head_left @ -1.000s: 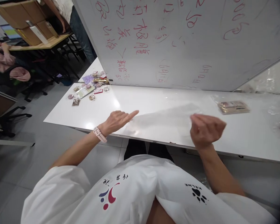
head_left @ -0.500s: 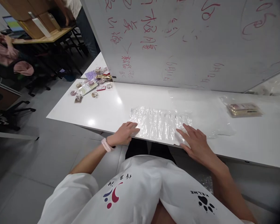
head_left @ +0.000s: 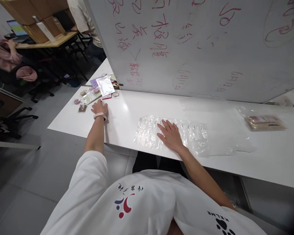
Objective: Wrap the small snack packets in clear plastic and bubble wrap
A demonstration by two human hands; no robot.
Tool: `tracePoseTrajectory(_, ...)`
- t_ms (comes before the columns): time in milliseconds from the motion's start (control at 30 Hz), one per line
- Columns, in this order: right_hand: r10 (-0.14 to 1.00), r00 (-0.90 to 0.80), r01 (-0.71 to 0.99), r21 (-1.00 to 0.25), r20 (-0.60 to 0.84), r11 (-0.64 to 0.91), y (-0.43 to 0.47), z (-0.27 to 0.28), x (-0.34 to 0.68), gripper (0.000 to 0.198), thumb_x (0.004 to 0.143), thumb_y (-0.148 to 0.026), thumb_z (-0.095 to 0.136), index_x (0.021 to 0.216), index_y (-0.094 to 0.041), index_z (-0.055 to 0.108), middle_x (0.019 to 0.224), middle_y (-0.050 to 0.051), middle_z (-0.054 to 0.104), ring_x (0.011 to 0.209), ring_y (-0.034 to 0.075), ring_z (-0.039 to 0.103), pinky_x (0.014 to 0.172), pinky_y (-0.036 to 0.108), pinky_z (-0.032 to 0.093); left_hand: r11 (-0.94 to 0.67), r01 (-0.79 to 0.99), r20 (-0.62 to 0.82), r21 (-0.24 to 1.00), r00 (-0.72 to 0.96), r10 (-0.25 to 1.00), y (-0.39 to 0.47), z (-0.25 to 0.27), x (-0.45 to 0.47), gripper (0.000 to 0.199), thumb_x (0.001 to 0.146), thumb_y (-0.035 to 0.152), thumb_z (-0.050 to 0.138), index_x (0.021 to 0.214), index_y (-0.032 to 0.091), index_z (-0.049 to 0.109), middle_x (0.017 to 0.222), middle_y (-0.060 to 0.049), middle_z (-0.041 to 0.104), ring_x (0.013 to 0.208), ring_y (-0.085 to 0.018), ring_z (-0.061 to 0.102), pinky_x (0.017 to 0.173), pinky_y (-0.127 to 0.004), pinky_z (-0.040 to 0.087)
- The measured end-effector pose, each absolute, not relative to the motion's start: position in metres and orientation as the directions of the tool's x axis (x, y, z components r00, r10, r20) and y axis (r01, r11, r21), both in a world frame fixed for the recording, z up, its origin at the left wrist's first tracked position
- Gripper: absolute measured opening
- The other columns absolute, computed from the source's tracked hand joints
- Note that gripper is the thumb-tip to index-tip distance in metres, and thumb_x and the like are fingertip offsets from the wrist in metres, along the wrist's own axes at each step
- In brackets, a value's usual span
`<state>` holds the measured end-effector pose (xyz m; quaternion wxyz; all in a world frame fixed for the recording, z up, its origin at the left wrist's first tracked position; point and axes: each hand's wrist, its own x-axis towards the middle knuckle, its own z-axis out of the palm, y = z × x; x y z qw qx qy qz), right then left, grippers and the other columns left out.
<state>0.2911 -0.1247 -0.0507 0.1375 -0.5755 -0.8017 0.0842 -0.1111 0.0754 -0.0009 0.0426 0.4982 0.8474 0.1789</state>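
Note:
My left hand (head_left: 99, 108) reaches to the pile at the left of the white table, its fingers apart and bent down over a small wrapped packet that is mostly hidden beneath it. Close by are another small brown packet (head_left: 82, 108), a long green-and-white packet (head_left: 92, 95) and a silvery white sachet (head_left: 106, 85) lying on top of the pile. My right hand (head_left: 171, 134) rests with fingers spread on a row of overlapping clear plastic bags (head_left: 147, 132), each with small dark print along the far edge.
A whiteboard (head_left: 186, 58) with red writing stands along the back of the white table (head_left: 127, 127). At the right, a clear bag holds a gold-coloured pack (head_left: 266, 123). Two other people are at the upper left, near a wooden desk (head_left: 51, 42) with cardboard boxes.
My left hand has moved from the bags to the pile at the left. My right hand has shifted left onto the middle of the bags. A silvery white sachet now lies on the pile.

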Motion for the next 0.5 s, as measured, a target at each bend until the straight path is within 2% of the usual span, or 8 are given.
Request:
tracePoseTrajectory(67, 0.944, -0.300, 0.897, -0.297, 0.140, 0.329, -0.126, -0.050, 0.292, 0.058, 0.105, -0.056, 0.025, 0.154, -0.029, 0.040, 0.165, 0.004, 0.028, 0.154, 0.025, 0.019, 0.124, 0.054, 0.019, 0.419, 0.849, 0.144, 0.321, -0.481, 0.865, 0.078, -0.006, -0.119, 0.036, 0.086, 0.025, 0.057, 0.120, 0.014, 0.056, 0.130, -0.026, 0.056, 0.134, -0.041, 0.043, 0.107, -0.065, 0.034)
tracePoseTrajectory(133, 0.943, -0.300, 0.897, -0.294, 0.146, 0.331, -0.127, -0.048, 0.291, 0.058, 0.105, -0.056, 0.026, 0.154, -0.028, 0.041, 0.164, 0.005, 0.029, 0.154, 0.025, 0.019, 0.124, 0.053, 0.018, 0.405, 0.856, 0.198, 0.323, -0.479, 0.855, 0.076, -0.008, -0.117, 0.034, 0.081, 0.019, 0.060, 0.114, 0.014, 0.057, 0.125, -0.026, 0.057, 0.130, -0.042, 0.046, 0.105, -0.062, 0.038)
tracePoseTrajectory(233, 0.945, -0.294, 0.900, -0.293, 0.141, 0.324, -0.127, -0.047, 0.290, 0.057, 0.105, -0.055, 0.027, 0.153, -0.027, 0.042, 0.164, 0.005, 0.030, 0.154, 0.024, 0.019, 0.125, 0.052, 0.018, 0.378, 0.837, 0.289, 0.396, -0.504, 0.814, 0.071, -0.008, -0.102, 0.041, 0.078, 0.014, 0.060, 0.118, 0.011, 0.054, 0.125, -0.024, 0.056, 0.123, -0.039, 0.052, 0.102, -0.054, 0.044)
tracePoseTrajectory(367, 0.949, -0.289, 0.898, -0.308, 0.127, 0.315, -0.127, -0.045, 0.289, 0.057, 0.105, -0.055, 0.028, 0.152, -0.028, 0.042, 0.164, 0.004, 0.029, 0.154, 0.024, 0.019, 0.125, 0.052, 0.017, 0.232, 0.823, 0.443, 0.519, -0.490, 0.751, 0.078, 0.000, -0.072, 0.043, 0.083, 0.008, 0.050, 0.126, 0.010, 0.051, 0.125, -0.019, 0.056, 0.119, -0.031, 0.056, 0.106, -0.045, 0.044)
tracePoseTrajectory(500, 0.948, -0.289, 0.894, -0.315, 0.134, 0.317, -0.127, -0.043, 0.290, 0.056, 0.105, -0.055, 0.028, 0.152, -0.028, 0.042, 0.164, 0.005, 0.029, 0.155, 0.023, 0.018, 0.125, 0.052, 0.018, 0.086, 0.845, 0.471, 0.527, -0.375, 0.798, 0.107, 0.003, -0.044, 0.048, 0.086, 0.002, 0.037, 0.130, 0.013, 0.053, 0.131, -0.017, 0.054, 0.122, -0.027, 0.054, 0.107, -0.041, 0.044)
